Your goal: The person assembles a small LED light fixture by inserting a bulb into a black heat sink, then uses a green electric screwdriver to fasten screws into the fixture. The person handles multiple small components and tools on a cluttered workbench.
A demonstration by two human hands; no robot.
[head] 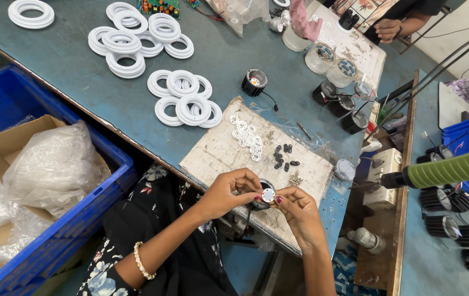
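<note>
Pinched between left hand [229, 192] and right hand [295, 205], a small white disc [268, 195] is held over a black housing [260, 201] on the worn board [218, 153]; clear bags [53, 164] are kept in the blue crate [89, 219] nearby

White on the small round disc [268, 195] and the plastic rings [186, 98] at eleven o'clock from it, black on the finned housing [254, 81] at twelve. Teal-blue across the worn table [81, 87], pale scuffed grey-white on the work board [229, 148], bright blue on the crate [4, 93] at nine. Green on the screwdriver grip [454, 167] at three, floral print on black for the dress [152, 219].
</note>
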